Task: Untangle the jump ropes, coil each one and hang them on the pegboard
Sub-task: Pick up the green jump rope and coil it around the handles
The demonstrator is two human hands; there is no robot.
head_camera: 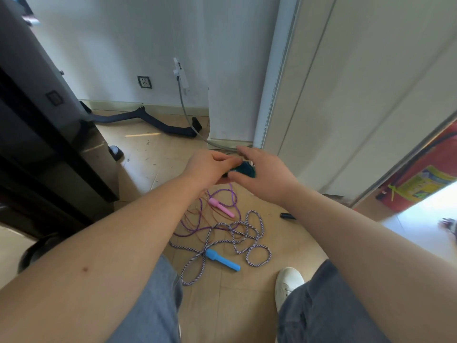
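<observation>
A black cabinet (49,144) fills the left edge, and a wall socket (144,82) sits low on the wall beyond it. Nearer the middle, the left hand (210,167) reaches forward at about waist height, its thumb and fingers closed in a pinch on one side of a dark teal rope (247,168), which is gathered into a tight bundle. It probably holds there to keep the loops from springing apart. The right hand (264,177) meets it from the other side. Its thumb presses under the bundle and its fingers are spread and curved over the top, though most of them are hidden behind the hand. This looks like the coiling step for this rope. Below the hands, on the tiled floor (148,157), a purple rope with a pink handle (221,207) lies crossed with a striped rope with a blue handle (222,259). Their loops overlap, so both remain to be separated. Further right a black handle (287,216) lies apart on the floor, and a white shoe (288,283) stands near the striped loops. No pegboard is in view.
</observation>
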